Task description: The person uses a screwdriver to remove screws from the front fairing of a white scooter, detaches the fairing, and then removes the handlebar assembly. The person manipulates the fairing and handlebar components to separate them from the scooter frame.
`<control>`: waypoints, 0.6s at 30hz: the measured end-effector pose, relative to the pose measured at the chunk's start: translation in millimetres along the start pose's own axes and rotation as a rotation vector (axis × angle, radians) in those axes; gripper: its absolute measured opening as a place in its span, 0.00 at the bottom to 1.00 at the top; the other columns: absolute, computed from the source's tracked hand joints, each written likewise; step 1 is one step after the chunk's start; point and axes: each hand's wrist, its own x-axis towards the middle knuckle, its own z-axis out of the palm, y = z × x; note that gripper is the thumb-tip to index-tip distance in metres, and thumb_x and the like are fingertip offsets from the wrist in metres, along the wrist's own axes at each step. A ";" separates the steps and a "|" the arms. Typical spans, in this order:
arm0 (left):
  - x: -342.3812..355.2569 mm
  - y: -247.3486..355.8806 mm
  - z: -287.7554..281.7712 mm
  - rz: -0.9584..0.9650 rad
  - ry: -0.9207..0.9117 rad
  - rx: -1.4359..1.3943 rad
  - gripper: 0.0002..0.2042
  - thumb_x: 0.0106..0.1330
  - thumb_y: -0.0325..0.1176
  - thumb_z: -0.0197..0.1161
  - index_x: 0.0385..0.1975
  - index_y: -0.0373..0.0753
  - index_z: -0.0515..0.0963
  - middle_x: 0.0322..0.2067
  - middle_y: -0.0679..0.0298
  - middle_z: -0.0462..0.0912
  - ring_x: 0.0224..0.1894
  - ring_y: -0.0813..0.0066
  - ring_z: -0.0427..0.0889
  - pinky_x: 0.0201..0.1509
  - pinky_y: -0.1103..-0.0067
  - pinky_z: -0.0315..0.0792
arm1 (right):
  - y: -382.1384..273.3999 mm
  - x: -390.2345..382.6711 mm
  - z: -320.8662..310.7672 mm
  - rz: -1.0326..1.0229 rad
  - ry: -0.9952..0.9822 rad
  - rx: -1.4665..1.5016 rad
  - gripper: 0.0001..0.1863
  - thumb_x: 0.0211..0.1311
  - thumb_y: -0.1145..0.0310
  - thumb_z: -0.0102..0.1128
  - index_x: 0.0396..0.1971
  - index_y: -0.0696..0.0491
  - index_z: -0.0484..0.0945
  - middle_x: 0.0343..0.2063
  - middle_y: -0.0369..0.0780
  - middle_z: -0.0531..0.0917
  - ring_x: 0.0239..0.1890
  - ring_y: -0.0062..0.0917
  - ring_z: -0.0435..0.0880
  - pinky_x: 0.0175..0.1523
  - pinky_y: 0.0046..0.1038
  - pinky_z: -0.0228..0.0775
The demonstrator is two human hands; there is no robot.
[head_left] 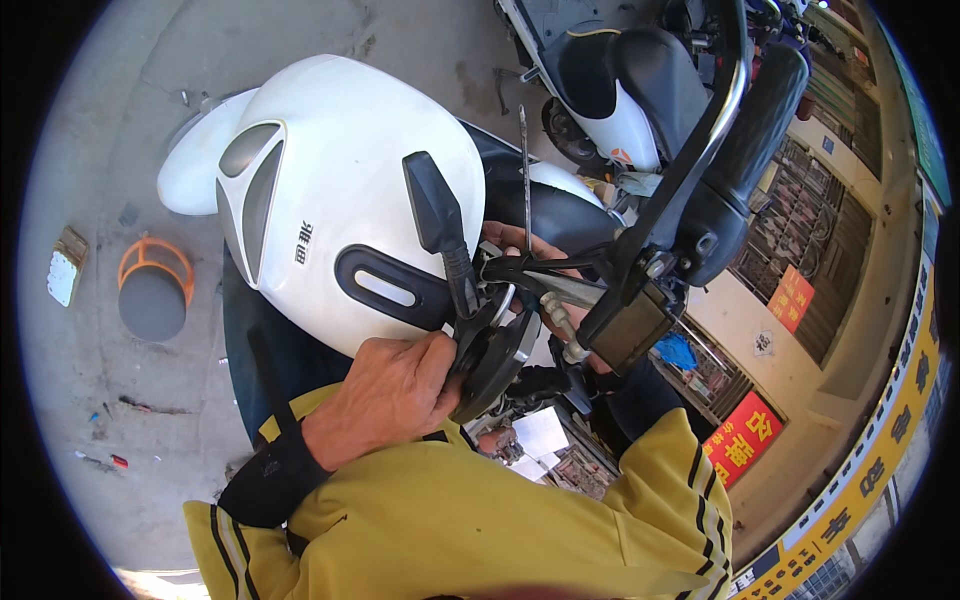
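Note:
A white scooter's rounded front cowl (380, 130) fills the middle left, with its handlebar parts in front of me. My left hand (395, 388) is closed against a black handlebar part (495, 365), its thumb and fingertips pressed in beside the black stem. Behind the cables and the dark display box (630, 325), my right hand (525, 243) shows only some curled fingers; its palm and whatever it grips are hidden. A thin metal rod (526, 170) stands upright next to those fingers. A silver metal fitting (565, 325) and black cables (545, 262) lie between my hands.
A black rubber grip (765, 120) and a bent bar (700, 150) rise at the upper right. Another scooter (640, 90) stands beyond. On the concrete floor at left are an orange-and-grey stool-like object (155, 295) and a pale block (67, 268). Shopfronts line the right.

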 end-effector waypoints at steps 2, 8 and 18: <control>-0.8 -1.1 0.9 0.017 0.007 -0.011 0.17 0.51 0.24 0.71 0.39 0.29 0.73 0.22 0.53 0.76 0.22 0.48 0.78 0.25 0.62 0.70 | -1.7 0.3 7.9 0.077 0.045 0.044 0.45 0.72 0.42 0.66 0.75 0.60 0.64 0.49 0.35 0.87 0.38 0.11 0.85 0.32 0.12 0.73; -1.5 -4.0 1.8 0.048 0.008 -0.034 0.19 0.49 0.23 0.71 0.40 0.27 0.73 0.22 0.54 0.75 0.22 0.49 0.78 0.26 0.63 0.71 | 0.7 9.3 2.5 0.103 -0.003 -0.009 0.42 0.74 0.47 0.65 0.75 0.60 0.64 0.44 0.35 0.87 0.33 0.11 0.85 0.29 0.13 0.74; -1.8 -1.4 0.3 0.008 -0.007 -0.055 0.18 0.50 0.22 0.71 0.40 0.28 0.73 0.24 0.52 0.77 0.23 0.48 0.79 0.26 0.62 0.72 | 4.7 3.8 -2.4 0.063 0.074 -0.124 0.34 0.76 0.49 0.63 0.70 0.58 0.72 0.42 0.35 0.87 0.28 0.12 0.82 0.27 0.14 0.72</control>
